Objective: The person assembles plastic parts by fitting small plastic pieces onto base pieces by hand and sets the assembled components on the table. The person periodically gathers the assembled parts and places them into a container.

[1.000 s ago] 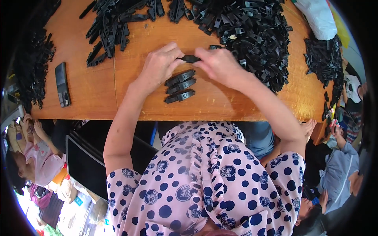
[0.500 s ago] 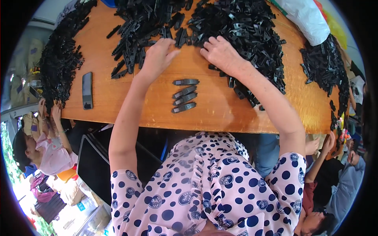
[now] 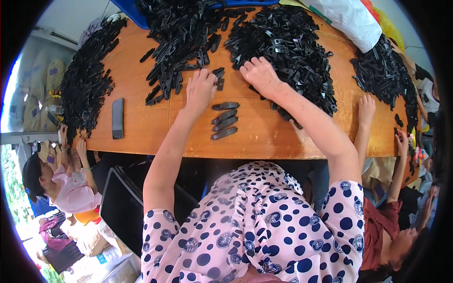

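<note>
Small black plastic clip-like pieces lie heaped in a left pile (image 3: 188, 35) and a right pile (image 3: 288, 47) on the wooden table (image 3: 264, 137). My left hand (image 3: 202, 89) is closed at the near edge of the left pile, fingers curled beside a loose black piece (image 3: 219, 74) that seems to touch them. By the right pile's left edge is my right hand (image 3: 262, 76), its fingers bent down and their tips hidden, so what they grip does not show. Between my forearms sits a short row of several matching black clips (image 3: 224, 120), side by side.
A dark phone (image 3: 118, 118) lies left of my arm. More black pieces (image 3: 87, 89) line the far left, others (image 3: 387, 70) the right, beside a white plastic bag (image 3: 349, 23). A blue tray (image 3: 130, 12) stands at the back. Another person's hand (image 3: 366, 109) rests at the right.
My left hand has come nearer to me and its fingers have closed; a loose black piece now lies beside it. Another person's hand has appeared on the table at right. The view has shifted slightly.
</note>
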A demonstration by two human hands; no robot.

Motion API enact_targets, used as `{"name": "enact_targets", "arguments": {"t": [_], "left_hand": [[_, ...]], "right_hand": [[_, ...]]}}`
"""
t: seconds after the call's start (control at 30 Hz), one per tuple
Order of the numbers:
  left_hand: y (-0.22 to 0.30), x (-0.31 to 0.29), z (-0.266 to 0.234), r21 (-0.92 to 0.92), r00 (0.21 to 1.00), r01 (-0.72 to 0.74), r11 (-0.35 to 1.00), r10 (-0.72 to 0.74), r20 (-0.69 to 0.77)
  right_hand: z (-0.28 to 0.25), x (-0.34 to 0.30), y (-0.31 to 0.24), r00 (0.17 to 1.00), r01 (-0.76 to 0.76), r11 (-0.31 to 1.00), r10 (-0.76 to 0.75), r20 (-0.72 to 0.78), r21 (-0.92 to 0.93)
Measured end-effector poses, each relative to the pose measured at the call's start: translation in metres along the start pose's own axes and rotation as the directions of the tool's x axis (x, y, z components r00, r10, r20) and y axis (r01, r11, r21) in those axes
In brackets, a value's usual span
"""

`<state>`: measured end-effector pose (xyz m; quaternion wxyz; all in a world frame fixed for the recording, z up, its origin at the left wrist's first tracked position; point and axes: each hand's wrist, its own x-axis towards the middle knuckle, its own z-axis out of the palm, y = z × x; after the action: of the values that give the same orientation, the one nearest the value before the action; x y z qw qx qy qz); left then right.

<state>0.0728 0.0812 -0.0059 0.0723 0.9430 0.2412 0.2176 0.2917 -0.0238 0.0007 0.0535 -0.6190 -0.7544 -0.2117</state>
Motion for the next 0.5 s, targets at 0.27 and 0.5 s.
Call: {"name": "enact_targets", "arguments": {"t": [0.27,0.5], "left_hand": [[0.005,-0.027,-0.005,0.075,0.998,0.002,0.997,0.003,-0.057],[-0.008,-0.032,0.003,-0.037,0.983,0.184,0.982,-0.184,-0.008]], "right_hand": [[-0.006,0.014,0.005,0.914,-0.242,0.617,0.404,-0.037,0.749],[-0.011,0.001,-0.031,0.856,-0.454,0.184,0.362,0.369,0.872]]}}
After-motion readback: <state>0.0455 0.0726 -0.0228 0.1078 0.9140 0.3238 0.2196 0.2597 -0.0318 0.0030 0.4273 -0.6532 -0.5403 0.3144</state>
